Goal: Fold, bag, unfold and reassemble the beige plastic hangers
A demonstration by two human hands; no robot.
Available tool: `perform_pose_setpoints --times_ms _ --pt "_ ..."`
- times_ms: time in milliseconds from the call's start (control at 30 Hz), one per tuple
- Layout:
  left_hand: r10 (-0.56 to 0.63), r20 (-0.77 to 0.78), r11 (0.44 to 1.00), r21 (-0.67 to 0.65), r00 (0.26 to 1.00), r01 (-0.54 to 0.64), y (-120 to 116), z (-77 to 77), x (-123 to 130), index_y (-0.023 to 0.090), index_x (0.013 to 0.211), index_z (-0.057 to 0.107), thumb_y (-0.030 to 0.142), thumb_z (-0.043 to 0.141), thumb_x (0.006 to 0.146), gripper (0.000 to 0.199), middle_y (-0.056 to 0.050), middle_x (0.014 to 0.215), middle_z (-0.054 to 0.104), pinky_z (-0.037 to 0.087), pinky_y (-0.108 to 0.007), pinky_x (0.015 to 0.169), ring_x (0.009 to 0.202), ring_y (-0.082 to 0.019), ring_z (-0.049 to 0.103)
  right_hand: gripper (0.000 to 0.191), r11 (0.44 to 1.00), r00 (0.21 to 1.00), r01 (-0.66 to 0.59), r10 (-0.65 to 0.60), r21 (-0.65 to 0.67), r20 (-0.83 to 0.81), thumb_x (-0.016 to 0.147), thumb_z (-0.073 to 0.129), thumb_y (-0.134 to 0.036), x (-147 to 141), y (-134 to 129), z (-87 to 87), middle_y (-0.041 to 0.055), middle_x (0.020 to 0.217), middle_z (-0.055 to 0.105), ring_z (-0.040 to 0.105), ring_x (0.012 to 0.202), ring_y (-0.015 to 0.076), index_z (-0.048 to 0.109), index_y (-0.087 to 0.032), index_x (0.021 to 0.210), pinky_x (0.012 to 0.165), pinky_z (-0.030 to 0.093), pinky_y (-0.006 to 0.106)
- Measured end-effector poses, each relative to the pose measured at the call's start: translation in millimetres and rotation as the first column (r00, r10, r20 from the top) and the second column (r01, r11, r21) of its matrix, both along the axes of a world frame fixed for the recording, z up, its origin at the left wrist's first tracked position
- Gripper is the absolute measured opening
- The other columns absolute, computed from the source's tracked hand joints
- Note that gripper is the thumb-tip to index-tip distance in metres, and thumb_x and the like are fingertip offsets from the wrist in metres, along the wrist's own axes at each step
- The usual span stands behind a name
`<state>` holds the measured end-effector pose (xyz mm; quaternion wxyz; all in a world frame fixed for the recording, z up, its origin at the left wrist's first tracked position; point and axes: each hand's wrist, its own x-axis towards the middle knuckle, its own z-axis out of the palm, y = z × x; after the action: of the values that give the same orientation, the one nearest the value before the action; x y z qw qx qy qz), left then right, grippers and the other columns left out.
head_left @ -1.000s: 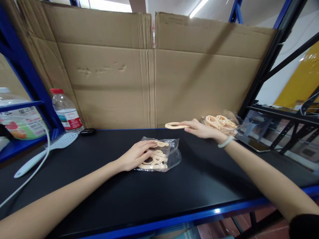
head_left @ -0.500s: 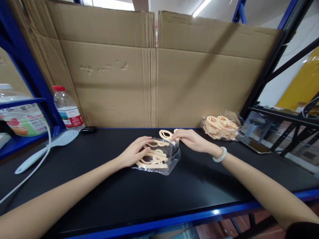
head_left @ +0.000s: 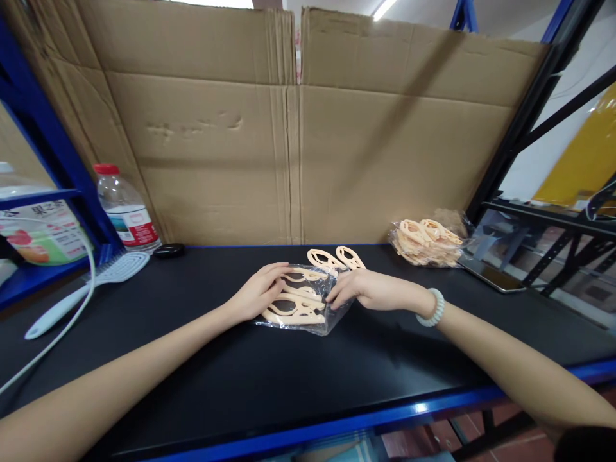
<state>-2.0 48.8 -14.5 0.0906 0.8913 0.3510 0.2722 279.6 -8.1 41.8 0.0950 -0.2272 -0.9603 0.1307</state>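
A clear plastic bag lies on the table with peach-coloured plastic pieces inside that look like folding clothes hangers. My left hand grips the bag's left end, thumb and fingers closed over it. At the bag's right end is my right hand, its fingers bent together on the film beside the tip of a hanger piece; the fingertips are partly hidden. Just behind the bag, a looped hanger of the same colour lies spread on the table, its near part covered by my right hand and the bag.
A fuller bag of hangers sits at the back right, beside a flat dark tablet-like device. On the left are a pale blue hairbrush, a white cable, a red-capped bottle and a black object. Cardboard walls the back.
My right hand has come off the looped hanger behind the bag and moved nearer, down to the bag's right end. The hanger stays behind on the table. My left hand remains on the bag.
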Motion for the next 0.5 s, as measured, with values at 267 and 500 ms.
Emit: perform_pose_setpoints --times_ms 267,500 --pt "0.014 0.011 1.0 0.008 1.0 -0.014 0.1 -1.1 0.9 0.015 0.12 0.058 0.037 0.035 0.093 0.042 -0.013 0.133 0.056 0.036 -0.044 0.108 0.127 -0.024 0.047 0.062 0.989 0.995 0.024 -0.037 0.145 0.092 0.061 0.036 0.013 0.6 0.2 -2.4 0.0068 0.099 0.069 0.052 0.104 0.0192 0.072 -0.017 0.102 0.095 0.043 0.035" --pt "0.04 0.012 0.999 0.017 0.999 -0.04 0.5 -2.1 0.4 0.014 0.12 0.058 0.037 0.035 0.093 0.043 -0.013 0.132 0.056 0.037 -0.044 0.108 0.126 -0.025 0.048 0.062 0.982 0.992 0.047 -0.067 0.181 0.106 0.065 0.037 0.013 3.2 -0.3 -3.5 0.0063 0.106 0.067 0.05 0.108 0.0197 0.069 -0.018 0.109 0.098 0.04 0.037"
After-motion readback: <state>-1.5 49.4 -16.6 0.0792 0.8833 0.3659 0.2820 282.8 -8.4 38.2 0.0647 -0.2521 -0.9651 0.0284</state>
